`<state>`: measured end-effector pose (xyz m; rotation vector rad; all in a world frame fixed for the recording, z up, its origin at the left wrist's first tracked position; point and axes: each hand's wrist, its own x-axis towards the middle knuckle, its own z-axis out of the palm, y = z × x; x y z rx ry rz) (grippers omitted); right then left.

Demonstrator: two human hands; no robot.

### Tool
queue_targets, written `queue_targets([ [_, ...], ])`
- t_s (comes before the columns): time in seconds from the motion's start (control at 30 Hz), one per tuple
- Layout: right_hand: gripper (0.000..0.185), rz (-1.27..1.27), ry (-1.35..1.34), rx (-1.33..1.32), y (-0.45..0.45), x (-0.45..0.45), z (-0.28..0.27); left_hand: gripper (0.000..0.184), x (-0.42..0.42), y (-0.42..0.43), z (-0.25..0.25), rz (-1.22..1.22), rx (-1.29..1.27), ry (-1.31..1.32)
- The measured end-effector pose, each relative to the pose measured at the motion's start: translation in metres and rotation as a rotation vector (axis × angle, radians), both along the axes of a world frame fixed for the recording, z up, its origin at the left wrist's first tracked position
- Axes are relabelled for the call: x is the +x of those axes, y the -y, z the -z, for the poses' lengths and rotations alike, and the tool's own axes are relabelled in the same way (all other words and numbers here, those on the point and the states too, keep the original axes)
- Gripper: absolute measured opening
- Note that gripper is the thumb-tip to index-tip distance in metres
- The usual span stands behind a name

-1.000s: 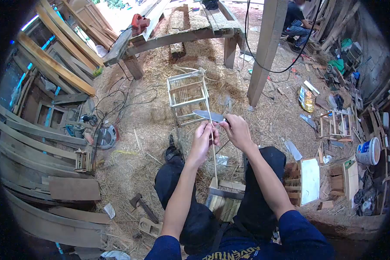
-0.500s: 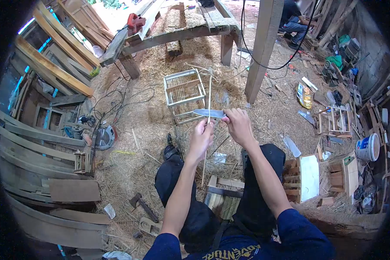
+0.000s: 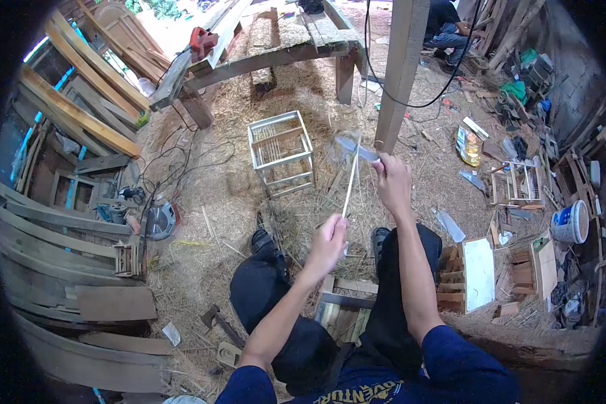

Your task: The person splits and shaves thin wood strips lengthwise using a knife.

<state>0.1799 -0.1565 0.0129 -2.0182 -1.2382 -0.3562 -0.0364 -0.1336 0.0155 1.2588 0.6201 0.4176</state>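
Near the middle of the view my right hand (image 3: pixel 393 182) is closed round the handle of a knife (image 3: pixel 366 152). Its blade points left and lies across the upper part of a thin pale wooden strip (image 3: pixel 350 186). Lower down, my left hand (image 3: pixel 326 248) grips the strip's near end, which slants up and away to the right. Motion blurs the strip's far tip and the knife's tip. A small wooden frame with thin bars (image 3: pixel 281 149) stands on the floor just beyond my hands.
Shavings cover the floor. A workbench (image 3: pixel 276 59) with a red power tool (image 3: pixel 203 43) stands ahead, beside a wooden post (image 3: pixel 402 74). A circular saw (image 3: pixel 160 219) and hatchet (image 3: pixel 215 320) lie left. A white bucket (image 3: pixel 570 223) is right. Another person (image 3: pixel 448 37) sits far right.
My right hand and the knife have moved up and right along the strip. My left hand has come down and slightly right, and the strip now leans more to the right.
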Motion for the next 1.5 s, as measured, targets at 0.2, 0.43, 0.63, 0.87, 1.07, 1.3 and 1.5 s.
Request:
queue_targets([
  [0.2, 0.027, -0.053, 0.025, -0.080, 0.008, 0.000, 0.001, 0.018, -0.025, -0.015, 0.004, -0.008, -0.166, -0.054],
  [0.43, 0.041, -0.244, -0.637, -0.155, -0.002, -0.001, 0.025, 0.019, -0.027, -0.023, 0.004, -0.021, -0.126, -0.091],
  [0.63, 0.022, -0.370, -0.200, -0.068, 0.004, -0.043, 0.007, 0.019, -0.013, -0.032, 0.011, -0.052, -0.216, 0.000],
  [0.87, 0.018, -0.130, 0.004, -0.090, -0.003, -0.006, 0.011, 0.024, -0.016, -0.033, 0.008, 0.028, 0.082, -0.047],
  [1.07, 0.030, -0.014, -0.090, -0.186, 0.006, -0.003, 0.012, 0.029, -0.022, -0.037, 0.033, 0.002, 0.391, -0.117],
  [1.3, 0.048, -0.176, -0.582, -0.078, -0.001, 0.005, 0.032, 0.028, -0.027, -0.036, 0.025, -0.012, 0.412, -0.179],
  [1.5, 0.056, -0.396, -1.210, -0.046, -0.002, -0.022, 0.027, 0.026, -0.021, -0.040, 0.031, -0.111, 0.374, -0.097],
])
